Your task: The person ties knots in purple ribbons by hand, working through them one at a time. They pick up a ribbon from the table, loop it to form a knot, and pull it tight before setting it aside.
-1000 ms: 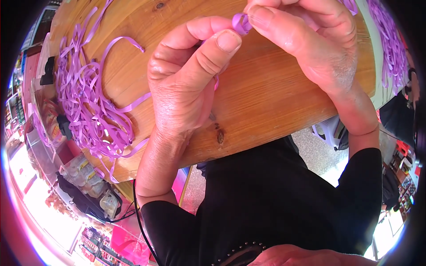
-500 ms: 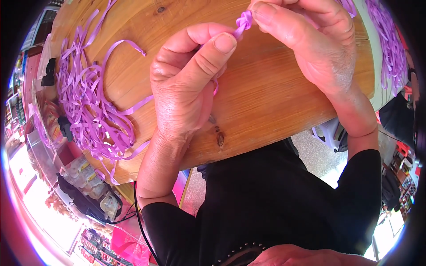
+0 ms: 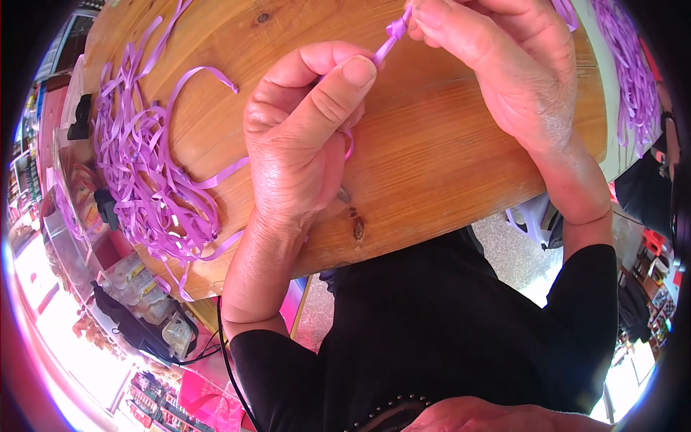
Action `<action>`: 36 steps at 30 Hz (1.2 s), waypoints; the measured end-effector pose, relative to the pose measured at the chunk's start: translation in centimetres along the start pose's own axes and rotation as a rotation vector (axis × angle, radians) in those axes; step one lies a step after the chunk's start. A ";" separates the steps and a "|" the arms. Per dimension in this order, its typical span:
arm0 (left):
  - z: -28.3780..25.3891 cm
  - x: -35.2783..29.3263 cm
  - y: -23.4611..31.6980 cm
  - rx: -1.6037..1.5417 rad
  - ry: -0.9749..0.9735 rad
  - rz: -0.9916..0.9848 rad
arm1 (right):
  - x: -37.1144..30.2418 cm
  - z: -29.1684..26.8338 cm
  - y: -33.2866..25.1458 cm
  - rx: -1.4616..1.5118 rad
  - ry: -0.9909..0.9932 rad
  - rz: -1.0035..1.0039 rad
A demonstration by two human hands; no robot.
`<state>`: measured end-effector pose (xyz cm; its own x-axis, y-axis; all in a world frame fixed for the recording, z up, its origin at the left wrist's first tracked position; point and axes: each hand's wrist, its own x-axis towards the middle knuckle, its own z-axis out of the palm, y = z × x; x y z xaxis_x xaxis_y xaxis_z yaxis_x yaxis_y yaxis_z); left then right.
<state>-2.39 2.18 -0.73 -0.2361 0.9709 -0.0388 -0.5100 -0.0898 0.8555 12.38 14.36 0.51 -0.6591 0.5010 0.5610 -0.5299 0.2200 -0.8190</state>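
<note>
My left hand and my right hand pinch the two ends of one thin purple ribbon above a round wooden table. The ribbon runs taut between them, with a small knot just below my right fingertips. My left thumb presses the strip against my curled forefinger, and a loose end curls out under that palm. A heap of the same purple ribbon strips lies on the table to the left of my left hand.
More purple strips hang at the table's far right edge. Left of the table stand cluttered shelves with plastic bottles and black cables. A white plastic stool sits on the speckled floor beneath the table's right side.
The small loop held between my fingertips has been drawn out into a taut strip with a knot. My right hand rose slightly, away from my left.
</note>
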 end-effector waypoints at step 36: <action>-0.9 0.4 2.4 0.684 0.141 0.184 | 2.7 1.8 -5.0 -1.363 -0.164 -0.056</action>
<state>-4.43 2.20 0.83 -0.3965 0.9114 0.1100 0.1690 -0.0454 0.9846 12.26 13.11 6.33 -0.7598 0.3812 0.5267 0.3181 0.9245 -0.2102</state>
